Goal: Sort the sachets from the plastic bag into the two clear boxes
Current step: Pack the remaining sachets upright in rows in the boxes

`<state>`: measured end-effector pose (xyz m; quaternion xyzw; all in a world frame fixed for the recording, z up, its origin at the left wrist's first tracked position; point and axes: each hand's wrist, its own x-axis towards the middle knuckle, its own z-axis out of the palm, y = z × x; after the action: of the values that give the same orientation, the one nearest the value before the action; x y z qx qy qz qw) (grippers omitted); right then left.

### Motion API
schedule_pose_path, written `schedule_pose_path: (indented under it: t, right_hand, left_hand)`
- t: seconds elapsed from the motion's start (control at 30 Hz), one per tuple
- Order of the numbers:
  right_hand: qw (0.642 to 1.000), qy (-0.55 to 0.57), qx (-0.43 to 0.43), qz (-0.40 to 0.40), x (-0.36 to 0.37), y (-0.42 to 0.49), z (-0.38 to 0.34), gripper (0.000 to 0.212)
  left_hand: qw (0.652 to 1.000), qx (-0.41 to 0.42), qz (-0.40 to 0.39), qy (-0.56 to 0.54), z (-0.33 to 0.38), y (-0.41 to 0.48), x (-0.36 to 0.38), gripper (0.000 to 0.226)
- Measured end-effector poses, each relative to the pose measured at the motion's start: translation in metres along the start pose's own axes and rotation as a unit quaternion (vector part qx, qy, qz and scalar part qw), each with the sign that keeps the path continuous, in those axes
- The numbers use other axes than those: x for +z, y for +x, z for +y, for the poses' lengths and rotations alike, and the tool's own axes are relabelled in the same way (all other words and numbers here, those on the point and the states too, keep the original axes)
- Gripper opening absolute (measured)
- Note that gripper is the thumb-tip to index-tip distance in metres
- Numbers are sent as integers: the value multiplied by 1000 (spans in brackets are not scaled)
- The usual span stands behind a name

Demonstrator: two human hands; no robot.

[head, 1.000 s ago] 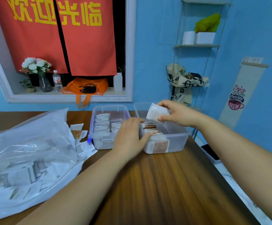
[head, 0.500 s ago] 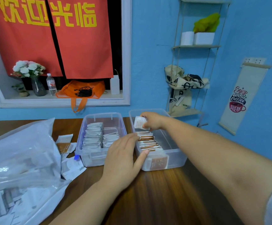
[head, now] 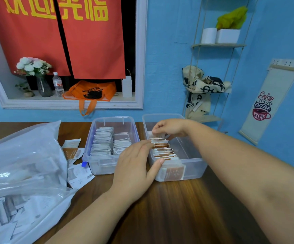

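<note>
Right hand (head: 169, 128) lowered, grip pinching sachet (head: 157, 134) in right box (head: 192, 166), left hand (head: 135, 166) straight-fingered on sachet row (head: 163, 152)

Bare left forearm enters from lower left, angled up and right. At its end, left hand (head: 134, 166) lies back up, wrist straight, fingers extended and close together, tips at left rim of right box (head: 195, 166). Thumb spread to right, pressed on that box's front wall.

Bare right forearm enters from right edge, reaching up-left. On it, right hand (head: 169, 128) sits knuckles up, fingers curled down, fingertips pinching top edge of sachet (head: 157, 135). Hands near, not touching.
</note>
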<state>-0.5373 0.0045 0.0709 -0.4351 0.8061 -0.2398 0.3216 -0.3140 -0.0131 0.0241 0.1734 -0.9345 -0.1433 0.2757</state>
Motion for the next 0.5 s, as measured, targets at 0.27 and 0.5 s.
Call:
schedule_pose_path:
  t: [0.27, 0.5]
  right_hand:
    - [999, -30, -11, -30, -6, 1, 2, 21]
    - [995, -90, -24, -23, -1, 2, -1, 27]
  left_hand:
    - [1000, 7, 8, 0, -2, 0, 1, 78]
    - [1000, 7, 8, -9, -2, 0, 0, 78]
